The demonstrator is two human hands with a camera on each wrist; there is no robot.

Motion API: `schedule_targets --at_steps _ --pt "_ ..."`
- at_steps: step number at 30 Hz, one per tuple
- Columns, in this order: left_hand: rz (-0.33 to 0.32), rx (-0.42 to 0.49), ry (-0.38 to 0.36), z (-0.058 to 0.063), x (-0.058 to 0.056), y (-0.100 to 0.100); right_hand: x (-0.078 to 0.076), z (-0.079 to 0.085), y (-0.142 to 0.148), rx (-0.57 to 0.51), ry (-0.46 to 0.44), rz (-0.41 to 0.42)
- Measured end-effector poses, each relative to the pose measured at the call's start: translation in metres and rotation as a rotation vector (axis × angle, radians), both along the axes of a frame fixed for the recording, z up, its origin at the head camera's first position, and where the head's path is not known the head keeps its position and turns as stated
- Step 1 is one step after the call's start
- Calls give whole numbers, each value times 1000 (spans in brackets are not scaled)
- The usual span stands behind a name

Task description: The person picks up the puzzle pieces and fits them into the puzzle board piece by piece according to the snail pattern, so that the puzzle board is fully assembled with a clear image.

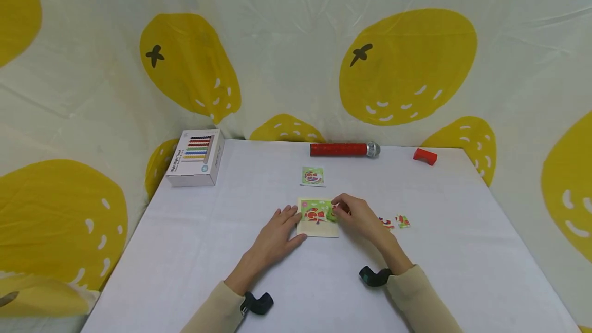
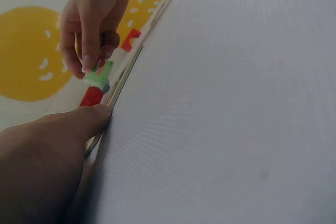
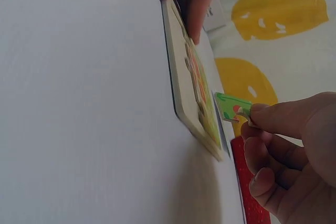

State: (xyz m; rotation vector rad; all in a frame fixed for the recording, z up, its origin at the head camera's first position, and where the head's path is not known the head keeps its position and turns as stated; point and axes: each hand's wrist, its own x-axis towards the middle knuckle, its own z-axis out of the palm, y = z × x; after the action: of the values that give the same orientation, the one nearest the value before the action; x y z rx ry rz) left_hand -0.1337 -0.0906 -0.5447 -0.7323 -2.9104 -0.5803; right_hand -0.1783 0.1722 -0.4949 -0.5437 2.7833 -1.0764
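A wooden jigsaw board lies flat, its upper part filled with green and red pieces and its lower part bare wood. My left hand rests along the board's left edge with fingers straight and thumb at the lower edge. Between thumb and fingertips my right hand pinches a green puzzle piece with a bit of red. That piece is held over the board's right side, apart from its surface in the right wrist view. Loose puzzle pieces lie right of the board, one partly hidden by my right wrist.
A small picture card lies beyond the board. Farther back are a red microphone-like tube with a silver end and a red curved block. A white box stands at the back left. Patterned cloth hangs behind the table.
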Motion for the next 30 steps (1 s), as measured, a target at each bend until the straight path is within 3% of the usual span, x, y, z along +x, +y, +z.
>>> schedule_targets --at_steps 16,30 --pt "1 18 -7 0 0 0 2 -10 -44 -35 12 118" --pt "-3 20 5 -2 0 -1 5 -18 -59 43 13 118"
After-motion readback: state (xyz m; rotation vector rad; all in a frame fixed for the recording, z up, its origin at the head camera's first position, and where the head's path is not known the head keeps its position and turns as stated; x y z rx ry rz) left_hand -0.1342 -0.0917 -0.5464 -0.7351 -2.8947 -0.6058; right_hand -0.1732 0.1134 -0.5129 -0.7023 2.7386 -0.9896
